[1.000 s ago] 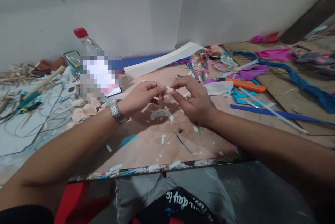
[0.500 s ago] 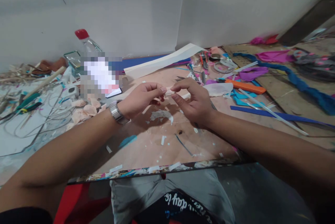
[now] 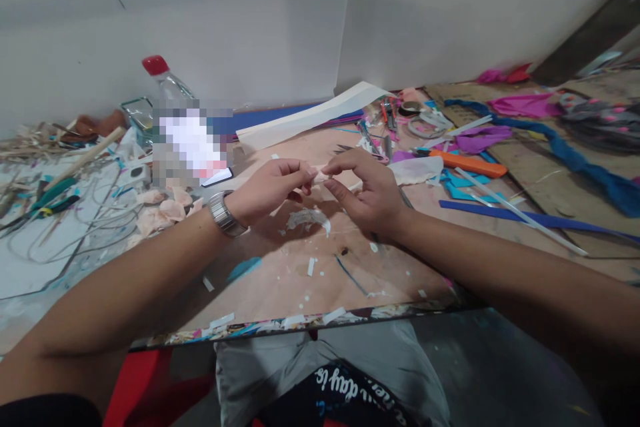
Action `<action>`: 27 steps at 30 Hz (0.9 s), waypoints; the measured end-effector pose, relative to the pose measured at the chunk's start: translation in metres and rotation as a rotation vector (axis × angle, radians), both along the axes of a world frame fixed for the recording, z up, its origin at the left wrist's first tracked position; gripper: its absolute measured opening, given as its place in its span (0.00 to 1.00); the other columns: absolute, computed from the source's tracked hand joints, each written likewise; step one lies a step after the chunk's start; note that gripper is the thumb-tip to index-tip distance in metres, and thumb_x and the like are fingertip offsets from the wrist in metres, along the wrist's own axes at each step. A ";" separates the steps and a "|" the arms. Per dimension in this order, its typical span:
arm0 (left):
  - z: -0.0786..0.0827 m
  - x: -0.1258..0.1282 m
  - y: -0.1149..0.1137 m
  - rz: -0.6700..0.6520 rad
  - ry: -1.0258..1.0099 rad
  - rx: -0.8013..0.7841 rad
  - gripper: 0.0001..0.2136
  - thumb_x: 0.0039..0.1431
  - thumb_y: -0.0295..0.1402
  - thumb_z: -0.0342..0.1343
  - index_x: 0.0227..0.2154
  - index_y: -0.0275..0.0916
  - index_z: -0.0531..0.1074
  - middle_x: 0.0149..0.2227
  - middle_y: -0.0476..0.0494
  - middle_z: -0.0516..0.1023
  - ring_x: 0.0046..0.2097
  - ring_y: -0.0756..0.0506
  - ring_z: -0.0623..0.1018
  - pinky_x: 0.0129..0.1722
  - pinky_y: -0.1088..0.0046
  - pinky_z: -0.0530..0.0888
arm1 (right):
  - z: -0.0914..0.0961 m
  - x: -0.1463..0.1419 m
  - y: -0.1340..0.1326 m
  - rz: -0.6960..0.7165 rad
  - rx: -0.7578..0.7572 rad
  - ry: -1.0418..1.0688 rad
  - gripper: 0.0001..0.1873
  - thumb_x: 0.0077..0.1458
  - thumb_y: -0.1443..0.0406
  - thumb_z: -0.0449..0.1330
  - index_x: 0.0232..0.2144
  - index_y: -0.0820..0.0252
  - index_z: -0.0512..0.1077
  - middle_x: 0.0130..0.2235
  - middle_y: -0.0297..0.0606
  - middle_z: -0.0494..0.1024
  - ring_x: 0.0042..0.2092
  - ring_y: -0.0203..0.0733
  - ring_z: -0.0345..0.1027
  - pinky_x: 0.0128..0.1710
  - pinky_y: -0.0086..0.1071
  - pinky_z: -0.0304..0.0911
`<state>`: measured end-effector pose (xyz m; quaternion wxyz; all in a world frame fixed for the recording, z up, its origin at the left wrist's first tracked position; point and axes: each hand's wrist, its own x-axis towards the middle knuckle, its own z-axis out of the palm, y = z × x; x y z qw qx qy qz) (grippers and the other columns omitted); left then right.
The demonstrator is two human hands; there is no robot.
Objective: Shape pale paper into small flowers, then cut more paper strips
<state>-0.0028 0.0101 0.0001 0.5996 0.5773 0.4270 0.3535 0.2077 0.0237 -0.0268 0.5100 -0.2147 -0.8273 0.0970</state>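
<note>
My left hand (image 3: 280,188) pinches a small, pale, thin scrap (image 3: 319,175), material unclear | my right hand (image 3: 367,192) pinches its 3 o'clock end | scrap above light-brown flat tabletop (image 3: 280,294), whitish curved smear (image 3: 306,217) at 6 o'clock

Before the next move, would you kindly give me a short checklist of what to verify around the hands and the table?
1. Left hand pinching the pale piece: ok.
2. Right hand gripping it too: cannot tell; its fingertips are at the piece, but grip or mere touch is unclear.
3. Table below the hands free of scraps: not ok; a white scrap and other bits lie there.
4. Orange cutter away from the fingers: ok; it lies beyond the right hand, to the right.
5. Bottle capped: ok; the red cap is on.
</note>
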 end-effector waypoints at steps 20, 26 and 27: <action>0.001 0.002 -0.003 0.031 0.272 0.575 0.11 0.66 0.40 0.58 0.40 0.35 0.75 0.40 0.43 0.78 0.40 0.48 0.76 0.39 0.72 0.73 | -0.004 -0.001 0.004 0.023 -0.008 -0.032 0.03 0.65 0.64 0.62 0.42 0.54 0.74 0.37 0.37 0.79 0.39 0.43 0.72 0.43 0.40 0.67; 0.001 0.002 -0.004 0.014 0.313 0.607 0.09 0.64 0.37 0.61 0.38 0.35 0.77 0.39 0.42 0.81 0.38 0.49 0.77 0.38 0.73 0.74 | -0.005 -0.002 0.004 0.012 -0.014 -0.035 0.03 0.64 0.64 0.63 0.41 0.53 0.74 0.37 0.37 0.80 0.40 0.44 0.74 0.43 0.41 0.68; 0.001 0.001 -0.004 0.011 0.313 0.610 0.09 0.65 0.37 0.60 0.38 0.35 0.77 0.39 0.42 0.81 0.38 0.49 0.77 0.38 0.73 0.74 | -0.005 -0.002 0.004 0.006 -0.016 -0.034 0.03 0.64 0.64 0.64 0.41 0.53 0.74 0.37 0.36 0.80 0.39 0.44 0.74 0.43 0.41 0.68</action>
